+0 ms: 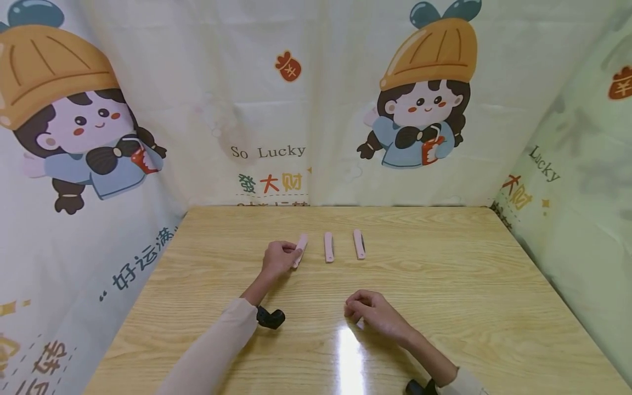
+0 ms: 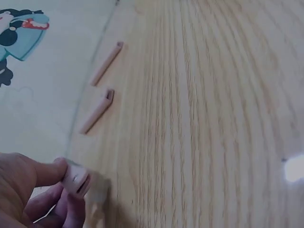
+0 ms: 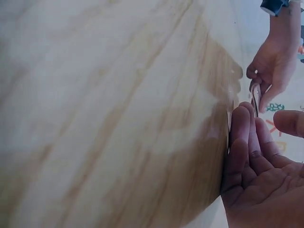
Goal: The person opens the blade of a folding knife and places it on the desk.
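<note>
My left hand (image 1: 279,258) pinches a pink folding knife (image 1: 300,248) between thumb and fingers, at the left end of a row. In the left wrist view this folded knife (image 2: 76,179) shows a slotted end, and the left fingers cover part of it. Two similar pink folding knives lie on the table to its right, a middle one (image 1: 328,247) and a right one (image 1: 359,244) with a dark edge along its side. Nearer the body, my right hand (image 1: 376,314) rests low at the tabletop, its fingers loosely bent around nothing.
The wood-grain table (image 1: 444,285) reaches back to a printed curtain (image 1: 340,109), which also hangs along both sides. A bright light reflection (image 1: 350,356) lies on the wood in front of the right hand. Black wrist mounts (image 1: 270,317) sit on both arms.
</note>
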Demonstrator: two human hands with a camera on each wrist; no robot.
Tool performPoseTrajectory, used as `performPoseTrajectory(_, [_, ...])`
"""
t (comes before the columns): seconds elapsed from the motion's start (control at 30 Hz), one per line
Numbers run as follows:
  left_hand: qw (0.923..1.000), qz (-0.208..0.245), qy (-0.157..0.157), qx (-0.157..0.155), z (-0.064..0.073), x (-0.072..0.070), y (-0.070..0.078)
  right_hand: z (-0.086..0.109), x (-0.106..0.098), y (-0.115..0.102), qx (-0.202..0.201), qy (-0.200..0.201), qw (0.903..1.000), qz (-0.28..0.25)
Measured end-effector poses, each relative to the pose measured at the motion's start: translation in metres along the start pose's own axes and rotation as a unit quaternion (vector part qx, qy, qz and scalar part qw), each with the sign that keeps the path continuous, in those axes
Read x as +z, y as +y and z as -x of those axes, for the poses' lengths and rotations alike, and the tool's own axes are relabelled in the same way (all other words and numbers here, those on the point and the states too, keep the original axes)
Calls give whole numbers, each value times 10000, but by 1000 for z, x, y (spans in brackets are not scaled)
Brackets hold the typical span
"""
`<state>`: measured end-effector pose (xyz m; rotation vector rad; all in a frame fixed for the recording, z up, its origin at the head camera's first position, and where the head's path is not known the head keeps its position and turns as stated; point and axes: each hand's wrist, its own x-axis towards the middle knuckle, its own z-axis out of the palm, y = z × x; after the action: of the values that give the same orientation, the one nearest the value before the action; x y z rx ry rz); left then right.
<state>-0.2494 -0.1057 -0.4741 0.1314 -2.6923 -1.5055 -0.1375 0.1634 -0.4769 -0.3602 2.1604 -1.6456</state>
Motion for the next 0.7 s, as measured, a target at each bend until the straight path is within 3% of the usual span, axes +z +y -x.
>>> performPoseTrajectory(0.1, [9987, 404, -289, -132, 4, 0, 2, 0, -1, -2, 2, -2, 10000, -21])
performPoseTrajectory(0.27, [9899, 1084, -851, -347, 12, 2, 9, -8, -4, -7, -121, 179, 9997, 99])
performPoseTrajectory(0.47, [9817, 1455, -1227, -1, 27, 4, 20, -23, -5, -16, -311, 426, 9983, 239])
performPoseTrajectory(0.7, [9684, 1689, -1825, 189, 48, 13, 19, -35, 2, -18, -200, 788, 9966, -153])
